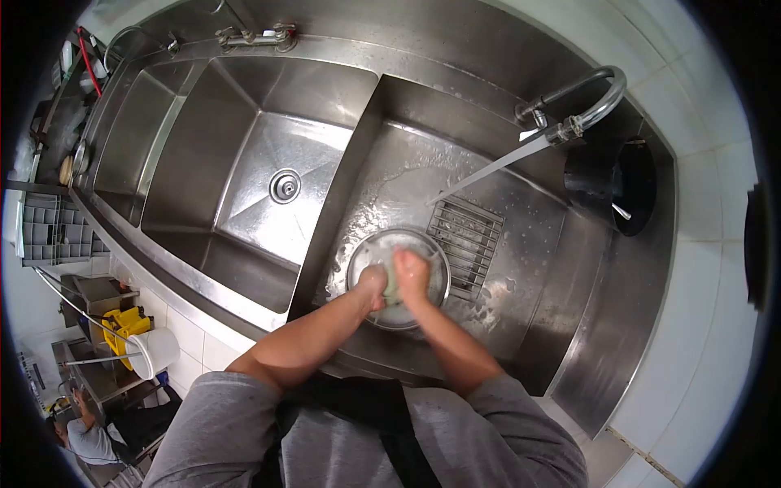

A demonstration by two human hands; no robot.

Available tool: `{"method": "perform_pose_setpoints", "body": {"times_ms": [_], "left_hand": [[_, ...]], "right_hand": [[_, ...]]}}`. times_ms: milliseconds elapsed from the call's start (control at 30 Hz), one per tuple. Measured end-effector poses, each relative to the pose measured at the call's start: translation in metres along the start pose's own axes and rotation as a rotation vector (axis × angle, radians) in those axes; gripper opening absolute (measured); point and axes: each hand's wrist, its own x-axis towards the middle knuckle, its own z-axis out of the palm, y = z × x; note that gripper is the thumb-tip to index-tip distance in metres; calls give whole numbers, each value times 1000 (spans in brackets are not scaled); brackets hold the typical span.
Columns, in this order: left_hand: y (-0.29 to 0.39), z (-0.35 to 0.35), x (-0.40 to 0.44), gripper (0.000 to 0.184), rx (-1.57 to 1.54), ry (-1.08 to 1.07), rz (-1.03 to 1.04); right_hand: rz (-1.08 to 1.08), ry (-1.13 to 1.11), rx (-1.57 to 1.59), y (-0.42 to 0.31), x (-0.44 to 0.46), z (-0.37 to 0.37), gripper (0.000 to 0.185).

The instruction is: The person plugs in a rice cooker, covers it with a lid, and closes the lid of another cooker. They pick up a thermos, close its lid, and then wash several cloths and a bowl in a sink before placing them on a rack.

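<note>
Both hands are over a round metal pan or lid (443,281) that lies in the right-hand sink basin (537,244). My left hand (373,286) is closed around one side of a pale green cloth (392,286), which could also be a soft pad. On its other side my right hand (412,272) is closed in a fist. Most of the cloth is hidden by the fingers. Beside the round metal piece is a wire grate (472,240) on the basin floor. Water runs from the curved faucet (598,106) onto the basin floor near the grate.
A steel wall (346,179) divides this basin from a neighbouring one with a drain (285,186). A dark pot (618,187) with a handle showing stands at the right. At lower left are a white bucket (154,354), a grey crate (57,228) and another person (93,435).
</note>
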Motion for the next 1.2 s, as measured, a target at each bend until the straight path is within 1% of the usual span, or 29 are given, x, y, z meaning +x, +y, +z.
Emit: {"method": "perform_pose_setpoints", "body": {"times_ms": [33,67,100,133,167,200,233,267,300,333,367,400,467,533,567,600,633,733,800,833,867,933,967,1000,1067,1100,1133,1167,1200], "left_hand": [[-3,-1,2,41,-21,-99,-7],[-5,-2,4,44,-38,-201,-12],[-2,2,3,53,-24,-65,81],[2,-1,6,53,-15,-63,76],[6,-9,10,60,-30,-187,77],[9,-17,13,68,-44,-312,77],[11,-21,14,68,-30,-312,70],[12,-24,15,68,-69,-334,-10],[11,-27,15,69,-109,-354,-90],[9,-31,14,70,-152,-371,-171],[-1,-37,25,63,-163,-472,-59],[-12,-42,36,63,-155,-470,-70],[-7,-24,13,57,-58,-259,-88],[3,-11,-1,51,34,-46,-90],[2,-17,9,44,113,-164,-37],[10,-15,-1,44,120,-162,-39],[22,-10,-21,43,165,-188,-35],[39,-17,-29,46,337,-272,-18],[44,-16,-48,50,102,-300,50],[36,-32,-25,51,-1,-135,24],[32,-42,-15,51,8,-131,22],[24,-57,0,50,-214,-529,-117],[16,-58,16,45,-323,-549,-86],[5,-64,26,45,-319,-550,-87],[-7,-58,26,41,121,-263,222],[1,-43,31,39,119,-126,-1],[3,-36,17,39,129,-124,-2],[10,-23,-6,41,139,-129,-14],[14,-15,-19,43,146,-136,-26]], "right_hand": [[-217,-8,-323,35,16,-11,40],[-283,1,-518,40,16,-19,40],[-383,86,-518,64,19,-15,42],[-483,170,-518,88,20,-8,44],[-472,173,-518,76,13,-5,44],[-109,54,-272,63,3,4,45],[246,-58,-18,37,-6,10,46],[245,-79,174,3,-16,9,46],[223,-86,218,-21,-30,12,42],[53,-91,350,-20,-47,28,43],[-193,-129,160,-48,-50,21,39],[-253,-142,42,-58,-50,21,39],[-86,-117,-68,-22,-39,27,40],[-193,-102,-210,23,-4,11,34],[-256,-109,-421,24,4,-3,28],[-321,-114,-634,23,10,-14,25],[-316,-110,-633,29,9,-15,25],[-107,-149,-665,52,1,-7,24],[-258,-144,-138,53,-9,11,25],[-226,-162,-45,25,-21,13,23],[-192,-181,50,-13,-38,12,22],[-337,-227,204,-40,-58,12,24],[-272,-243,227,-43,-64,15,23],[-271,-240,227,-31,-59,17,23],[-319,-42,-211,9,-37,19,22],[-208,-97,-237,15,-22,10,23],[-94,-147,-262,20,-9,0,24],[-287,-69,-392,32,-3,-7,24],[-287,-57,-392,43,1,-6,24]]}}
